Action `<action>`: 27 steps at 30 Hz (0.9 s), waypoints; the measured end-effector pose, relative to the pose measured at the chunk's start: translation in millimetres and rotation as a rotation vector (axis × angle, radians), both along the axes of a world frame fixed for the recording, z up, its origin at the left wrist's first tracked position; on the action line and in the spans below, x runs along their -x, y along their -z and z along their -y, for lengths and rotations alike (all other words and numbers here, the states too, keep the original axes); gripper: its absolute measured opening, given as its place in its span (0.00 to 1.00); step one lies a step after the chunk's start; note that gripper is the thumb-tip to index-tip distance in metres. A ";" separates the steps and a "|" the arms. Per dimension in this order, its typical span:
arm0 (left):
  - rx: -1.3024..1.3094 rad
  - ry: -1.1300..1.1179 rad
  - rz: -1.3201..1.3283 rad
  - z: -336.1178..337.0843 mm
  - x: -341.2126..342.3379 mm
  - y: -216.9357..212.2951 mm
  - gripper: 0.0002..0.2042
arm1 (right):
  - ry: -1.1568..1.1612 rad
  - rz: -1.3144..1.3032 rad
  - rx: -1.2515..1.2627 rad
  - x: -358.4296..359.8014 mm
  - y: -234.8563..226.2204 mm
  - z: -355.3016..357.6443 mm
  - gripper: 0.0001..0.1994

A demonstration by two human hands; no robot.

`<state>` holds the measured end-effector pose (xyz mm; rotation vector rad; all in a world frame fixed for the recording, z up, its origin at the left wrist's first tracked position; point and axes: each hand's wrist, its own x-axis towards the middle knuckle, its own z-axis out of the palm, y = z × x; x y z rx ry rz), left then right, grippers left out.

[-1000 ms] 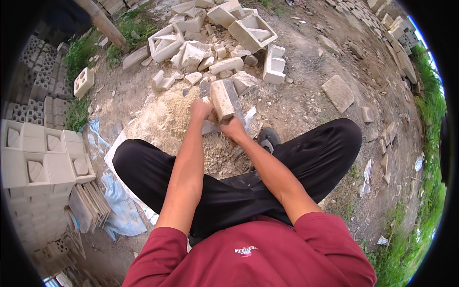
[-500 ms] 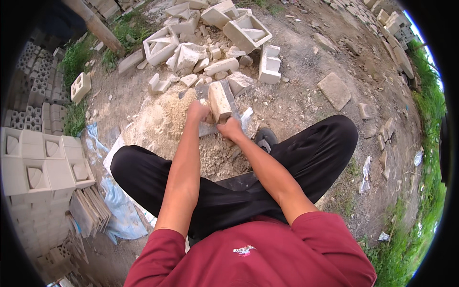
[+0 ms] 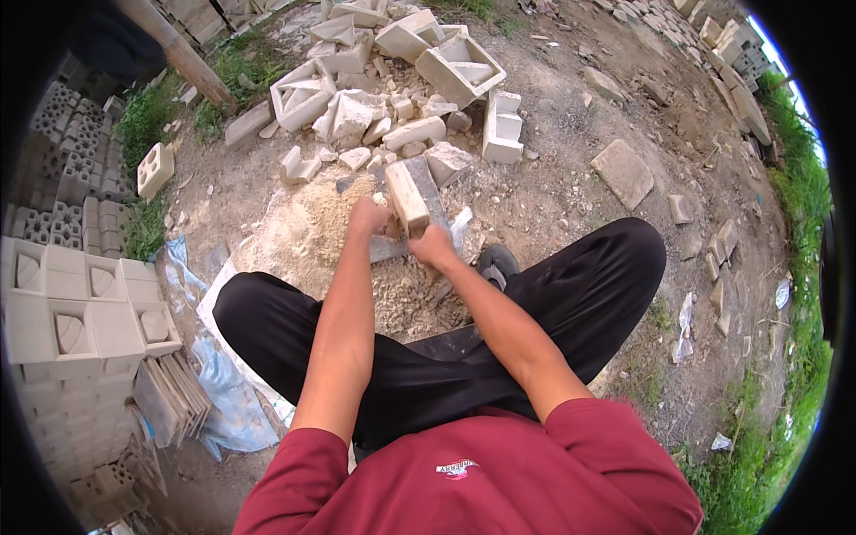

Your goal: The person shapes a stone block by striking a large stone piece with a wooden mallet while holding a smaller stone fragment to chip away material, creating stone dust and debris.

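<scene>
My right hand [image 3: 433,246] is closed round the near end of a pale wooden block [image 3: 407,198], long and rectangular with worn edges. The block slants over a flat grey slab [image 3: 421,175] on the ground between my knees. Against the block's left side is my left hand [image 3: 369,217], its fingers curled closed; whatever they hold is hidden. A mound of pale crushed powder [image 3: 308,220] lies left of the slab, and coarser crumbs [image 3: 412,303] spread on the near side.
Beyond the slab lies a heap of broken hollow blocks [image 3: 415,131]. Stacked blocks [image 3: 67,283] and leaning boards [image 3: 171,397] stand at the left, near blue plastic sheeting [image 3: 230,392]. A flat stone [image 3: 622,173] rests at the right. A wooden post [image 3: 178,55] rises at the far left.
The wooden block has shifted very slightly and a pale chunk seen beside my left fist is now hidden. Both hands stay almost in place; the whole view has tilted a little.
</scene>
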<state>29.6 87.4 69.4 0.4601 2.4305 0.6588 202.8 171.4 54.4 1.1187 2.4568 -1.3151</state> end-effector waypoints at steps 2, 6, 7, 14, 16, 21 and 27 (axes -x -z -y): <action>-0.051 -0.036 0.070 6.9 -14.8 1.2 0.17 | 0.105 -0.191 0.039 4.2 -10.4 -10.5 0.27; -0.186 -0.162 0.202 31.3 -2.4 1.1 0.17 | 0.206 -0.407 0.035 21.6 -51.6 8.9 0.27; -0.187 -0.151 0.209 30.6 -3.8 -0.7 0.17 | 0.189 -0.373 0.042 18.2 -35.8 12.2 0.27; -0.158 -0.056 0.074 26.5 1.8 15.4 0.15 | -0.027 -0.095 0.057 4.6 -13.9 -1.0 0.28; -0.150 -0.170 0.158 50.7 19.1 31.7 0.14 | 0.087 -0.266 0.122 22.7 -48.4 23.0 0.26; -0.247 -0.166 0.288 16.5 -0.9 23.8 0.13 | 0.192 -0.325 -0.010 9.2 -10.8 7.8 0.25; -0.235 -0.233 0.218 29.4 -1.3 21.4 0.13 | 0.023 -0.083 0.108 -4.3 -12.4 11.8 0.28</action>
